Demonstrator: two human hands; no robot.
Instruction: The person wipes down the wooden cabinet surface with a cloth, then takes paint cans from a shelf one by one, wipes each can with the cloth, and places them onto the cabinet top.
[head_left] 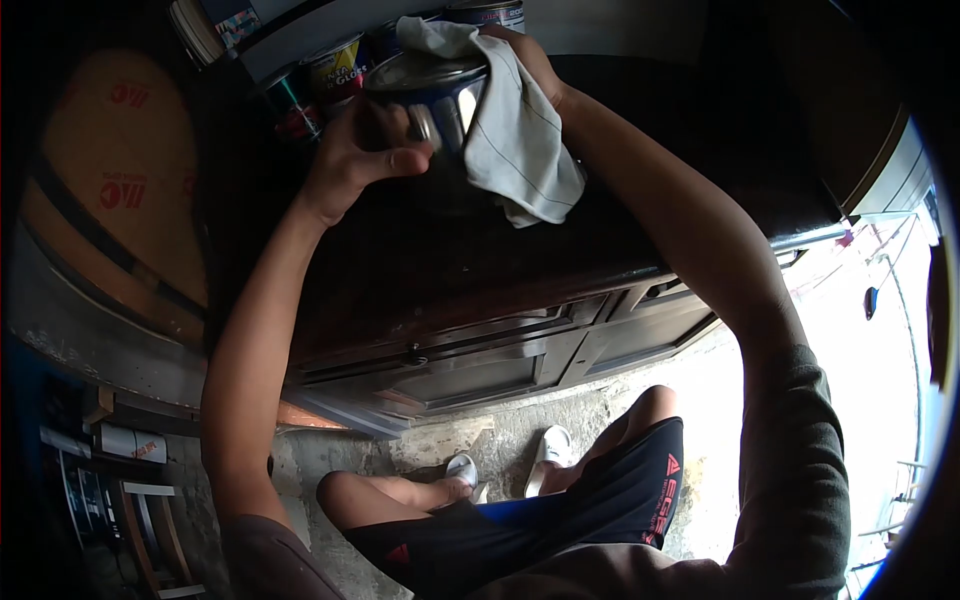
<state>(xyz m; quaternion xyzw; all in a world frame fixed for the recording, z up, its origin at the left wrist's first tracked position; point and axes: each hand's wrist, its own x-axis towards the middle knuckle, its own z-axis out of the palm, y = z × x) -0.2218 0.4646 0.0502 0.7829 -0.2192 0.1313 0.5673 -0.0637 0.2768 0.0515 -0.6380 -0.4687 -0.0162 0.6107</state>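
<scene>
A round metal can (pixel 455 108) with a shiny side and lid stands upright over the dark cabinet top, between my hands. My left hand (pixel 362 158) is at the can's left side, its thumb pointing right and its fingers curled against the can, partly in shadow. On the can's right side hangs a pale cloth (pixel 520 140) with thin dark stripes. My right hand (pixel 528 62) presses the cloth against the can from the far right; its fingertips are hidden behind the cloth.
Several paint cans (pixel 340 70) stand behind the metal can. The dark wooden cabinet (pixel 440 300) has panelled doors below its top. A curved brown board (pixel 120 160) with red print leans at the left. Two slippered feet and bare knees show below.
</scene>
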